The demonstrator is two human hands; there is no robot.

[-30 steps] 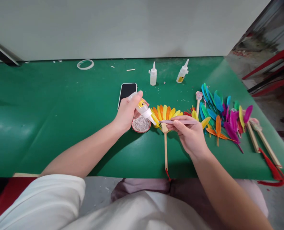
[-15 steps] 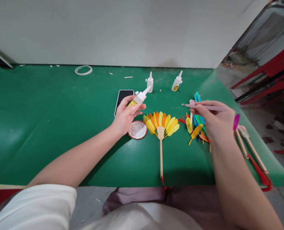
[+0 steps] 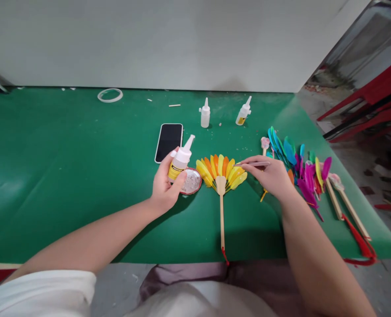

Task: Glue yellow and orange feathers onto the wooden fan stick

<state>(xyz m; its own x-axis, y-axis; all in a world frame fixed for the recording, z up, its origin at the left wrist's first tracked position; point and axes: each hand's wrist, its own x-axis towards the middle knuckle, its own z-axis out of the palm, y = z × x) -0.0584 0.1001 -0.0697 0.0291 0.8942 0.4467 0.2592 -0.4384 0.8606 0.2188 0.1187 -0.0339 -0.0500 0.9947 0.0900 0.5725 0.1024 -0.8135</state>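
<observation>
My left hand (image 3: 167, 187) is wrapped round a glue bottle (image 3: 179, 165) with a yellow label and white nozzle, tilted up to the right. Just beyond its thumb lies a red-rimmed round dish (image 3: 191, 181) of tiny pale bits, partly hidden. In my right hand (image 3: 271, 176) is a slim pale pink pen-like stick (image 3: 256, 164), held in a pinch. Its tip points left, over the right-hand feathers of a fan of yellow and orange feathers (image 3: 221, 165). The fan lies flat, its wooden handle (image 3: 222, 220) towards me and a red cord at the end.
A phone (image 3: 169, 143) lies behind my left hand. Two more glue bottles (image 3: 205, 113) (image 3: 243, 112) stand farther back, near a white ring (image 3: 110, 95). Right of my right hand are loose coloured feathers (image 3: 309, 176), wooden handles (image 3: 350, 207) and a red tassel (image 3: 360, 237).
My right hand has moved left and slightly down, bringing the stick from beside the loose feathers to the fan. My left hand has drawn the glue bottle down and left, partly over the dish.
</observation>
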